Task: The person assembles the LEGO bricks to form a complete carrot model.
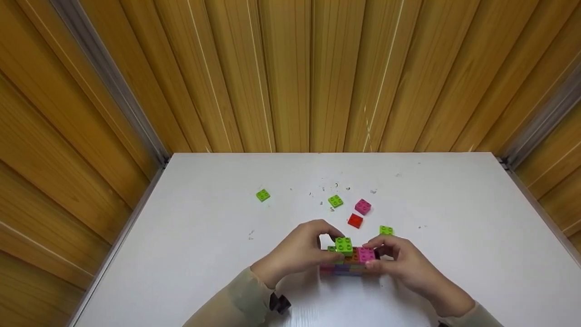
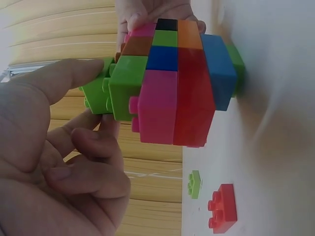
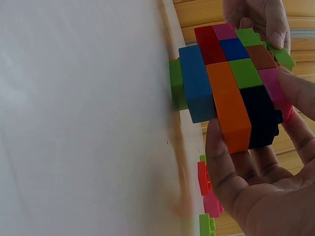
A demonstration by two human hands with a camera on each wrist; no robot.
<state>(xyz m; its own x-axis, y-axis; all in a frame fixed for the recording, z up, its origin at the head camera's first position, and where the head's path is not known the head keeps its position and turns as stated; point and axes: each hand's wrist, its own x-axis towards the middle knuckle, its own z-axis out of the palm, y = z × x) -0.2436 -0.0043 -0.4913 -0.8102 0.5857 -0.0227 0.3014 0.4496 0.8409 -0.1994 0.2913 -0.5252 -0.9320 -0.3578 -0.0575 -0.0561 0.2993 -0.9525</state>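
Note:
A block of stacked toy building bricks (image 2: 194, 83) in red, orange, blue, green, pink, brown and black stands on the table, narrower at its base. My left hand (image 1: 299, 250) pinches a light green brick (image 1: 343, 246) between thumb and fingers at the stack's upper left. That brick sits at a slight offset over a green brick (image 2: 129, 81) of the top layer; I cannot tell if it is fully seated. With thumb and fingers my right hand (image 1: 404, 263) grips the stack's right end, around the pink brick (image 1: 366, 254) and the black brick (image 3: 261, 118).
On the white table (image 1: 204, 272) behind the stack lie loose bricks: a red one (image 1: 355, 220), a pink one (image 1: 362, 206) and green ones (image 1: 335, 201), (image 1: 386, 230). Another green brick (image 1: 263, 195) lies farther left. Wood-look panels (image 1: 290, 77) rise behind the table.

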